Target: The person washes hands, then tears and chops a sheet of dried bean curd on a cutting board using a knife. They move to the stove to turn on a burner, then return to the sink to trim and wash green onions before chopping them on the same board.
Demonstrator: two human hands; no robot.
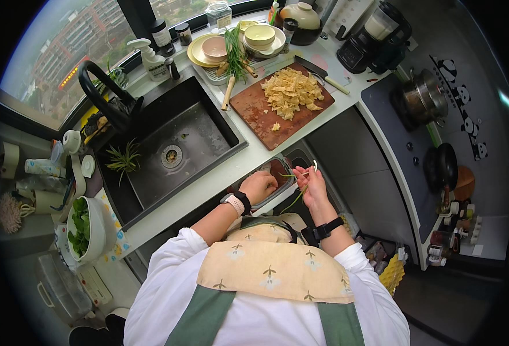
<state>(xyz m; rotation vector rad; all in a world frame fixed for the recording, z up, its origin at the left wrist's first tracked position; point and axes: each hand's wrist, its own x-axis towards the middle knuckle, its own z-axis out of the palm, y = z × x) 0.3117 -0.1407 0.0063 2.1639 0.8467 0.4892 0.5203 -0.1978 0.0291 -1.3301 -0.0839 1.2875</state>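
Observation:
My right hand (312, 187) grips thin green onion stalks (298, 200) with white ends showing above the fingers. At the rim of a clear plastic container (287, 190) in the open drawer below the counter is my left hand (258, 186); its fingertips are bent over the container and whether they hold anything cannot be told. Beyond both hands, a wooden cutting board (254, 125) bears a heap of torn yellowish sheet-like food pieces (291, 91). A knife (323, 74) with a pale handle lies at the board's far right edge.
Left of the board is a black sink (202, 129) with a black faucet (103, 93) and a leafy plant top (124, 161). Bowls (259, 35) and green onions (235, 54) stand behind. A white bowl of leafy greens (101, 229) is at left; a steel pot (425, 101) is at right.

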